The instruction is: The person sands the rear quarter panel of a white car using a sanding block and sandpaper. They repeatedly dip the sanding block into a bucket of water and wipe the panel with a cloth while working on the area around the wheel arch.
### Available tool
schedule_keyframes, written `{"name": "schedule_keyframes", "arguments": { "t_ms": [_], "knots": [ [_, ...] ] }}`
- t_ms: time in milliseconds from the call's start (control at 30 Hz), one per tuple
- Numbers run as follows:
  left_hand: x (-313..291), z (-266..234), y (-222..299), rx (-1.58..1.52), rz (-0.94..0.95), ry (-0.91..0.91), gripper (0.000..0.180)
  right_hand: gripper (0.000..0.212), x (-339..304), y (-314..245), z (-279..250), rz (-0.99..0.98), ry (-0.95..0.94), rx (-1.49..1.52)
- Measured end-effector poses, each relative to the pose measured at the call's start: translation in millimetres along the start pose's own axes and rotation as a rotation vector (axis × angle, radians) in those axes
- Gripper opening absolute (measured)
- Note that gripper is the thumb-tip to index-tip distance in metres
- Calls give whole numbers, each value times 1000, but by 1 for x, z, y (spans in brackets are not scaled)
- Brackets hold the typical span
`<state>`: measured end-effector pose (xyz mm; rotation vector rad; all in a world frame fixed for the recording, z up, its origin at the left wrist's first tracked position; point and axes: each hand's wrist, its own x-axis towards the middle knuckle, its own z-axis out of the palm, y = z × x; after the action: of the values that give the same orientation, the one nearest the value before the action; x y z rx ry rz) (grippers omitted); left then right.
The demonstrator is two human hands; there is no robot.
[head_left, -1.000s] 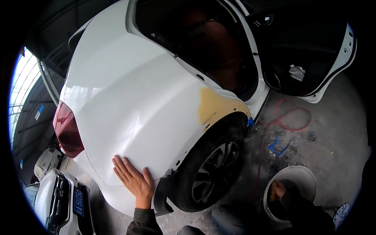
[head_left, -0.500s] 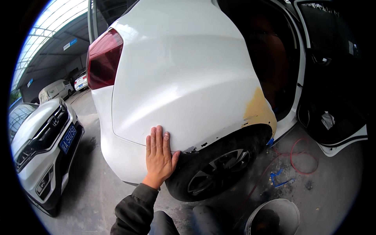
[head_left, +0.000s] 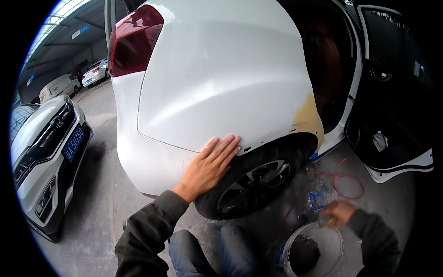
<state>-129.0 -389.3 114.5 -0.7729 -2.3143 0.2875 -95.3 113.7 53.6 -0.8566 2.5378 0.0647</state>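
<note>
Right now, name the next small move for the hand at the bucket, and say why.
Probably lift the right hand out of the bucket toward the yellowish filler patch above the rear wheel. The left hand lies flat on the white panel, and that patch looks unfinished.

The left hand (head_left: 206, 168) lies flat on the white car's rear panel (head_left: 221, 78); the right hand (head_left: 339, 213) hovers over a bucket (head_left: 333, 235).

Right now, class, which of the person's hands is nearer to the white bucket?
Right. The right hand hovers at the white bucket's rim; the left hand lies flat on the car's rear quarter panel, beside the wheel.
</note>
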Motion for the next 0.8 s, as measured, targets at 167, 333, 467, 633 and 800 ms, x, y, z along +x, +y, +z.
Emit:
{"name": "schedule_keyframes", "arguments": {
  "t_ms": [167, 333, 467, 633, 800],
  "knots": [
    [41, -5, -3, 94, 170, -72, 64, 65, 36, -37, -205, -163, 595, -452],
    [99, -10, -25, 132, 392, -77, 63, 66, 63, -47, -288, -178, 1122, -601],
    [153, -16, -22, 232, 417, -50, 68, 63, 65, -23, -292, 1, 1182, -659],
    [128, 3, -1, 323, 450, -102, 69, 65, 68, 3, -255, 11, 1119, -614],
    [31, 7, -11, 285, 428, -298, 69, 72, 84, -18, -215, -124, 1088, -555]
  ]
}}
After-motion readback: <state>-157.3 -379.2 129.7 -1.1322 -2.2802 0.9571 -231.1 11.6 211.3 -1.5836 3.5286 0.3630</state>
